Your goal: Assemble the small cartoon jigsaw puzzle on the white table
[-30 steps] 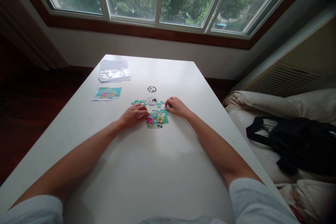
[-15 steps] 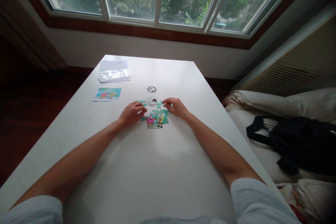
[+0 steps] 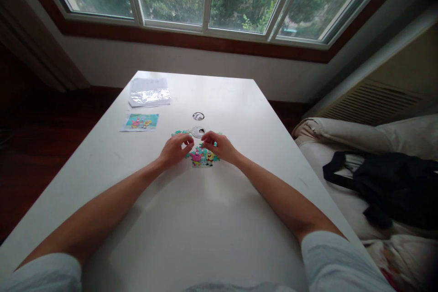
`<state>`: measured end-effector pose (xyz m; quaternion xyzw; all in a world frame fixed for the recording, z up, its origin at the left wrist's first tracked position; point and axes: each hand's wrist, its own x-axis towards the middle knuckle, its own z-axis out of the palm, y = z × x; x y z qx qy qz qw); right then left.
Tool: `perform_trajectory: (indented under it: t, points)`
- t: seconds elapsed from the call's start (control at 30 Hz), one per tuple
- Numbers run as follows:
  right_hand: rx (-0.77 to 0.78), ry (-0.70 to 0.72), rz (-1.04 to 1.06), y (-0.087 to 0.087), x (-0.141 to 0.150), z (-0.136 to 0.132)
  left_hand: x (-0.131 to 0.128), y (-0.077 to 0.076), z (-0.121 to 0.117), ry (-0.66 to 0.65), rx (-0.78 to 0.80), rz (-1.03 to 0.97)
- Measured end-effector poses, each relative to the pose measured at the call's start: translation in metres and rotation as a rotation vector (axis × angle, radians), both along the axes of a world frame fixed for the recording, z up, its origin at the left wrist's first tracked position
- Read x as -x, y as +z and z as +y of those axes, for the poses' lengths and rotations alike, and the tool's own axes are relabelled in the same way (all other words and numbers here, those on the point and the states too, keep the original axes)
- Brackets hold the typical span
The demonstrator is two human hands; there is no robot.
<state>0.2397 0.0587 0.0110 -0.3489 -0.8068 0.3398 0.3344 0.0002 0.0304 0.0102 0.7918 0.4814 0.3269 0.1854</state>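
Note:
A partly joined jigsaw puzzle [image 3: 201,159] lies on the white table, showing a pink and a yellow cartoon figure on teal. My left hand [image 3: 176,148] is at its upper left edge, fingers curled, with a small gap between thumb and forefinger and nothing visible in them. Over the puzzle's upper part, my right hand [image 3: 219,146] pinches what looks like a small teal puzzle piece at its fingertips, mostly hidden. Loose teal pieces [image 3: 178,132] lie behind my left hand; others are partly covered by my right hand.
A round grey-white disc [image 3: 197,132] lies just beyond the hands, a smaller dark-rimmed one [image 3: 198,116] behind it. The reference picture [image 3: 141,122] and a clear plastic bag [image 3: 149,92] are at the table's [image 3: 219,219] left. A couch with a black bag [image 3: 393,187] stands right.
My right hand has moved left from the loose pieces to above the puzzle's upper part. My left hand has shifted slightly right, bringing both hands closer together.

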Motion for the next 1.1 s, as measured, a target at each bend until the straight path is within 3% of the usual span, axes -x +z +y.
perform_trajectory:
  t: [0.17,0.37,0.5,0.7,1.1]
  points:
    - [0.000,0.033,0.019,-0.004,0.004,-0.003,-0.008,-0.002,-0.002,-0.015,0.118,-0.104]
    - [-0.001,0.092,0.068,-0.008,0.006,-0.003,-0.012,-0.005,-0.002,-0.082,0.125,-0.196]
    - [-0.020,0.022,0.052,-0.006,0.007,-0.005,-0.013,-0.002,-0.004,-0.112,0.123,-0.177]
    - [-0.077,-0.134,-0.039,-0.003,0.001,-0.003,-0.010,-0.001,-0.002,0.028,0.107,-0.140]
    - [-0.231,0.116,-0.236,-0.010,-0.004,0.001,-0.008,-0.004,0.000,0.095,0.107,-0.028]
